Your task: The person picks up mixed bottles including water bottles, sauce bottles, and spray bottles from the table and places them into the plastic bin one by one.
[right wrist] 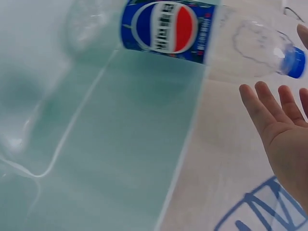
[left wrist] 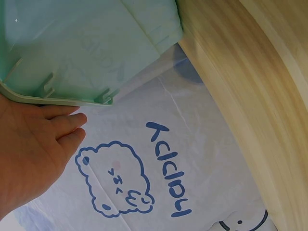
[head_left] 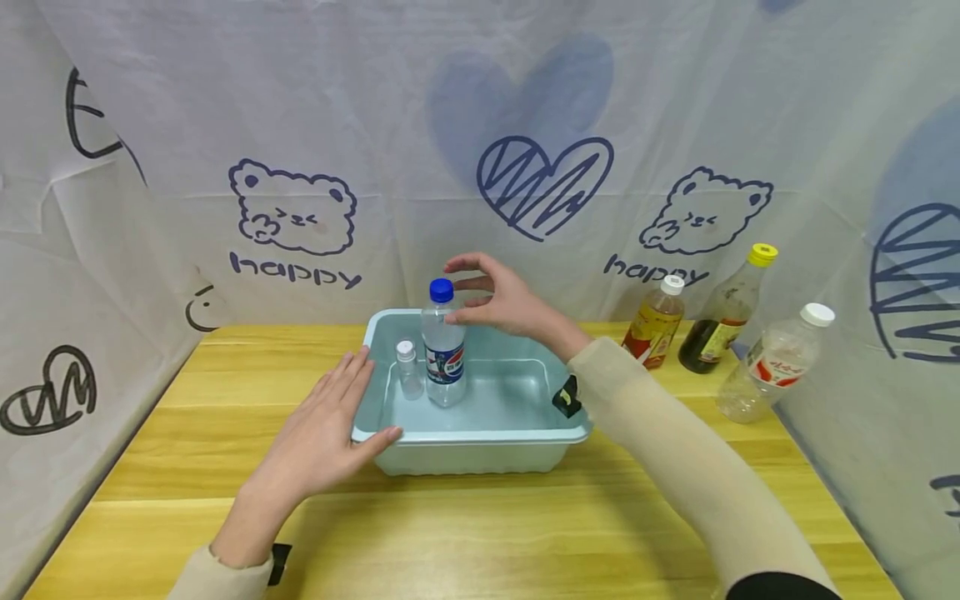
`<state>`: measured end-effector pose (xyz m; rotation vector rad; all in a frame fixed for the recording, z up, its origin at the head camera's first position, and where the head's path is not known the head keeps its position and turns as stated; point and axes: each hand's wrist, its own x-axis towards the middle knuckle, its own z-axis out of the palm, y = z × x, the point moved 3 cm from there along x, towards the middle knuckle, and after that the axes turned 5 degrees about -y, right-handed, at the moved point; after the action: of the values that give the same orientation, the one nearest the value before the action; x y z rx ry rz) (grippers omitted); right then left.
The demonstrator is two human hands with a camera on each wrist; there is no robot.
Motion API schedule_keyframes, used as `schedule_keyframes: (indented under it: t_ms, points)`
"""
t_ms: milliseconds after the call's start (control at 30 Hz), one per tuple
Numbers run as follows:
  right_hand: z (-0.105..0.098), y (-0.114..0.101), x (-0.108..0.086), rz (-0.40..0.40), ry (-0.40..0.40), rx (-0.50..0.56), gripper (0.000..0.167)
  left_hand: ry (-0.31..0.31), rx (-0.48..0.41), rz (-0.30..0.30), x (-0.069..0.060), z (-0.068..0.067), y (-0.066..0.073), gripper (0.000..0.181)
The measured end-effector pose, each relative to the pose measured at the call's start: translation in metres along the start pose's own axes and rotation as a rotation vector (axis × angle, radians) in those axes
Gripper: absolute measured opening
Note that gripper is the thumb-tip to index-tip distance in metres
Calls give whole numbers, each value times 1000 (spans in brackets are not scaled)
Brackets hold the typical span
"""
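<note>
With the basin [head_left: 480, 437] being touched by a flat left hand [head_left: 321, 429], cola bottle [head_left: 445, 365] toppling is being risked by any nudge from the empty right hand [head_left: 501, 300]

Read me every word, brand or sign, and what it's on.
"happy", twice, on the sheet; a cut-off mark, far left, is unclear.
Blue-capped bottle: Pepsi logo, lettering too blurred.
Amber bottle, yellow-capped bottle, rightmost bottle: labels too small to read.
</note>
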<state>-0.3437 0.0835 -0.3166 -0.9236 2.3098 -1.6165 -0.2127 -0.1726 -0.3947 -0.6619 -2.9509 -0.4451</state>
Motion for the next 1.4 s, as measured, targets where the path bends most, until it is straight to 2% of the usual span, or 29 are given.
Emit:
schedule_keyframes:
  t_ms: [333, 433, 600, 900, 1233, 1400]
  points:
    - [-24, -32, -19, -185, 104, 23, 63, -4, 4, -4, 1, 0, 0, 105]
    - [-33, -38, -28, -243, 156, 3, 58, -2, 5, -3, 1, 1, 0, 104]
    - [-45, -43, -44, -295, 253, -49, 53, -7, 9, -4, 1, 1, -1, 105]
    - [-63, -33, -81, -284, 384, -76, 54, 6, 10, 9, 1, 1, 0, 105]
    - [-85, 2, -122, -227, 526, -121, 53, 12, 5, 11, 0, 1, 0, 103]
    - [-99, 22, -144, -149, 604, -173, 53, 15, 6, 9, -1, 1, -1, 103]
